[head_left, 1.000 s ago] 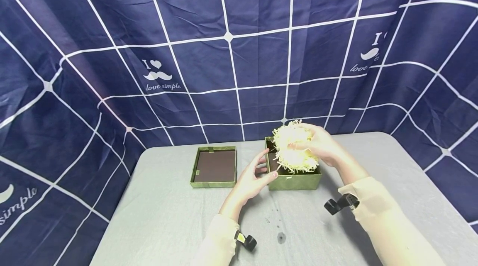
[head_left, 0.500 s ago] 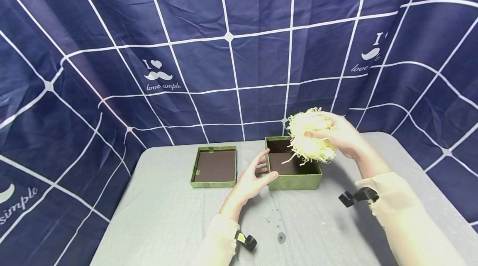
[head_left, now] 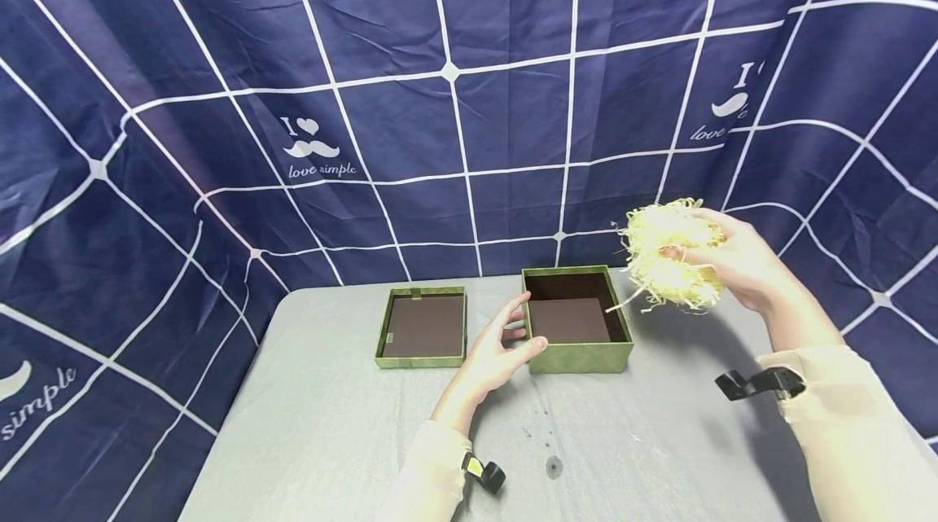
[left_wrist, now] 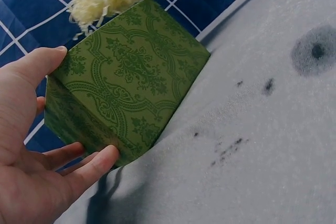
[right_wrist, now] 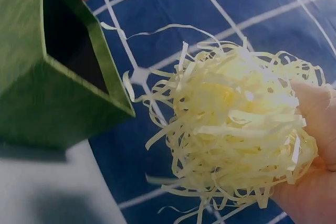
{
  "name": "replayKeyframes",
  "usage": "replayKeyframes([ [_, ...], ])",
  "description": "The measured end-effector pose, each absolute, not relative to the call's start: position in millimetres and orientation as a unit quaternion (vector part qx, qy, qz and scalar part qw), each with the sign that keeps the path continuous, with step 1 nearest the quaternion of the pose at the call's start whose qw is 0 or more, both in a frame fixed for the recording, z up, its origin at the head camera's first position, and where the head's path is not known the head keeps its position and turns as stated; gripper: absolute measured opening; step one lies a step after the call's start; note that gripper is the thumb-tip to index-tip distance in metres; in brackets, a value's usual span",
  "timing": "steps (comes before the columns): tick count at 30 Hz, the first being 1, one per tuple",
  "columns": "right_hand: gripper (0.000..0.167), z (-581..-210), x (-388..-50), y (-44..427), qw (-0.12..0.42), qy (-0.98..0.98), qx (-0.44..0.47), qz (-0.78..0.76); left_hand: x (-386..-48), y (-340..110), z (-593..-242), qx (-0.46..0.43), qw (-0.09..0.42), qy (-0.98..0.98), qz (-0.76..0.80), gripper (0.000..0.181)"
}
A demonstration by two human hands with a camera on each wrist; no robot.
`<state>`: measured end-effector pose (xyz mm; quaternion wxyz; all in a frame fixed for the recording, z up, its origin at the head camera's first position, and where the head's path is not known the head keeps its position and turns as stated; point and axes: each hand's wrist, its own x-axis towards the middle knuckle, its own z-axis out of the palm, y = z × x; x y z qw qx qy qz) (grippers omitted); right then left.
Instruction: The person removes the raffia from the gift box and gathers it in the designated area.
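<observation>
In the head view a green patterned box (head_left: 579, 357) with a dark brown inside stands on the table. My left hand (head_left: 489, 355) touches its left side and front corner, thumb by the front rim and fingers fairly straight along the side. The left wrist view shows the same box (left_wrist: 131, 72) beside the spread fingers. Right of the box, my right hand (head_left: 743, 261) holds up a clump of pale yellow shredded paper (head_left: 670, 257), its fingers round the back of it. Loose strands hang from the shredded paper (right_wrist: 236, 124) in the right wrist view.
A shallow green lid (head_left: 421, 361) lies inside up on the grey-covered table (head_left: 315, 440), left of the box. Dark spots mark the cloth in front. A blue curtain (head_left: 396, 123) with white lines rises behind and at both sides.
My right hand has lifted the shredded paper from over the box and carried it to the right, uncovering the brown inside. My left hand has stayed at the box.
</observation>
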<state>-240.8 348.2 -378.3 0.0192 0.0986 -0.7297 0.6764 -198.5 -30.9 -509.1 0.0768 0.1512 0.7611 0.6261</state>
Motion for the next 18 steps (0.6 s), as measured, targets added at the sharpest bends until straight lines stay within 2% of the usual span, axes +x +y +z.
replayKeyframes([
  [6,0.060,-401.6,-240.6,374.7,0.016,-0.731,0.086,0.676,-199.1,-30.9,-510.6,0.150,0.078,0.762,0.625,0.079],
  [13,0.046,-441.5,-241.0,392.3,0.002,-0.827,0.052,0.560,-200.8,-29.6,-513.0,0.156,0.077,0.759,0.628,0.080],
  [18,0.065,-463.9,-239.5,399.5,-0.005,-0.851,0.074,0.520,-201.1,-29.6,-513.9,0.159,0.078,0.755,0.632,0.080],
])
